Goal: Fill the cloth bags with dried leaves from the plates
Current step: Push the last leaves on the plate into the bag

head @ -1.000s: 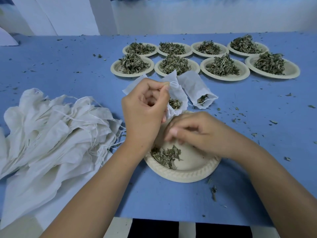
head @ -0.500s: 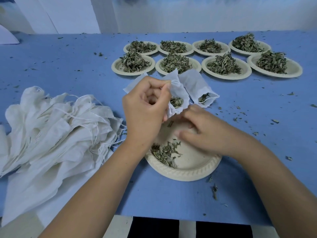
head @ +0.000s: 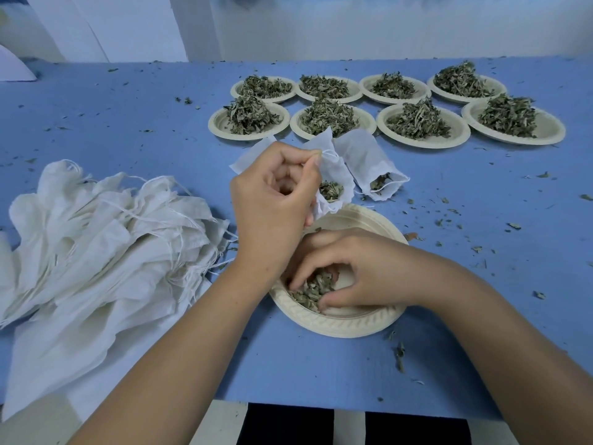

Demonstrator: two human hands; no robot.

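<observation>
Leaves (head: 316,289) gripped by curled right hand (head: 362,271) (left hand (head: 272,200) pinches bag (head: 335,173)).

From my feed, a blue table cover (head: 96,123) fills most of the picture, matte and slightly textured, running from the near edge back to a white wall (head: 385,33). Small dark green flecks (head: 514,225) litter the cover, thickest on the right side, thinner at far left, with one longer scrap (head: 399,356) near the front edge. At back left, tall white panels (head: 128,27) stand upright against the wall. A white curved object (head: 12,67) pokes in at the left border; I cannot tell what it is. Below the table's near edge I see black and white bands (head: 288,425), and a pale beige surface (head: 32,427) at lower left.
</observation>
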